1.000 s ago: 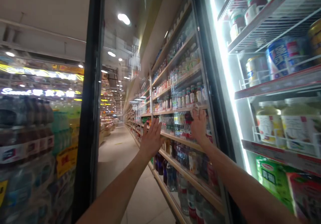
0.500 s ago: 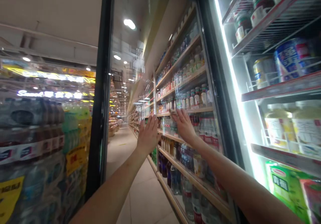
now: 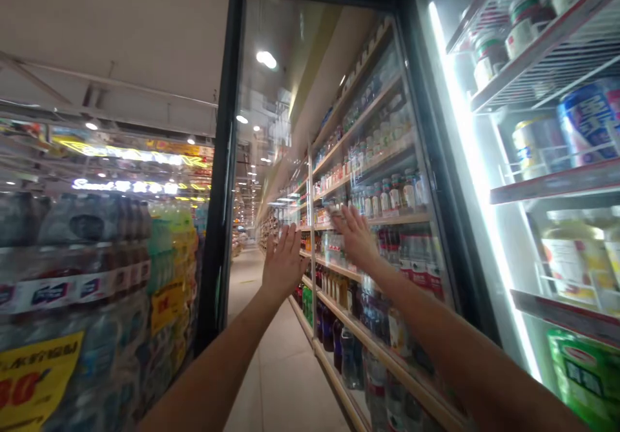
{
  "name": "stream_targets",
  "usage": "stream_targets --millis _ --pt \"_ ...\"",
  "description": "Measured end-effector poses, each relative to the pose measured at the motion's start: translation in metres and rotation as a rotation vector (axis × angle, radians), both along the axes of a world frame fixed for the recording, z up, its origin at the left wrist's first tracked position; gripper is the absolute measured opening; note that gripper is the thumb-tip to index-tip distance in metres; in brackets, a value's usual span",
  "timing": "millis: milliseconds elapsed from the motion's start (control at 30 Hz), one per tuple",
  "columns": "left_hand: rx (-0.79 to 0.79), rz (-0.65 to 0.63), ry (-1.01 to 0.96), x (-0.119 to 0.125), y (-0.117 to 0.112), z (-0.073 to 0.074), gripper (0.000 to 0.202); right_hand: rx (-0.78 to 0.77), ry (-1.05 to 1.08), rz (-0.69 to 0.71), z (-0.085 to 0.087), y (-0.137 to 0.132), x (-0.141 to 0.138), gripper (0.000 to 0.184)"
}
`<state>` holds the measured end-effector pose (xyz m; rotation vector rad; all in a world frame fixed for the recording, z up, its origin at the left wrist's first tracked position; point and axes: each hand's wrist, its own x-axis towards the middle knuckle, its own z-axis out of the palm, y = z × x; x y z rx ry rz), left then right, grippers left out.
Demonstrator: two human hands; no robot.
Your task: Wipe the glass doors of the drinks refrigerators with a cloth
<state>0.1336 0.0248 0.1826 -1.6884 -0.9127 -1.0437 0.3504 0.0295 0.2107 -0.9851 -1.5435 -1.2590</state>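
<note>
In the head view the glass door (image 3: pixel 271 141) of an upright fridge stands swung out in front of me, dark-framed on both sides. My left hand (image 3: pixel 283 265) is raised before the glass, palm forward, fingers straight and slightly apart. To its right, my right hand (image 3: pixel 359 239) is raised in the same way with its fingers stretched and spread. A pale blurred patch shows beside its fingertips; whether that is a reflection or a thing, I cannot make out. Nothing graspable shows in either hand. Whether the palms touch the glass is not clear.
On the right, the lit fridge shelves (image 3: pixel 557 183) hold jars, cans, bottles and a green pouch (image 3: pixel 584 370). Stacked packs of bottles (image 3: pixel 97 277) stand at the left with a yellow price sign (image 3: pixel 39 380). Through the glass appear bottle shelves (image 3: pixel 387 216) and a tiled aisle (image 3: pixel 281 380).
The view has turned a little left, so the door frame, bottle packs and fridge shelves sit farther right. Both hands keep nearly the same open pose before the glass.
</note>
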Motion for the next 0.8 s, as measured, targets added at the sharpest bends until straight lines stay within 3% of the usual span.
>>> stream_targets --millis 100,200,300,400,467,533,700,800 --pt "0.000 0.007 0.000 -0.010 0.003 -0.001 0.056 0.094 0.237 0.049 0.009 0.002 -0.007 0.064" --pt "0.014 -0.028 -0.017 -0.015 0.003 -0.004 0.055 0.035 0.127 0.105 0.005 0.004 -0.035 0.063" --pt "0.029 -0.173 0.026 -0.010 0.001 -0.007 0.049 -0.080 0.008 0.147 -0.011 0.002 -0.068 0.059" --pt "0.011 -0.356 0.019 0.004 -0.001 -0.006 0.050 -0.117 -0.039 0.257 -0.023 -0.003 -0.078 0.064" --pt "-0.031 -0.392 -0.057 0.015 -0.003 -0.003 0.050 -0.103 -0.088 0.345 -0.027 -0.008 -0.067 0.068" --pt "-0.064 -0.342 -0.118 0.026 -0.006 0.001 0.048 -0.072 -0.108 0.369 -0.031 -0.013 -0.048 0.069" --pt "-0.006 -0.226 -0.205 0.056 -0.009 0.013 0.039 0.033 0.040 0.044 -0.052 -0.015 0.003 0.058" --pt "0.044 -0.181 -0.076 0.054 -0.002 0.019 0.041 0.041 -0.025 -0.090 -0.065 -0.011 0.017 0.053"
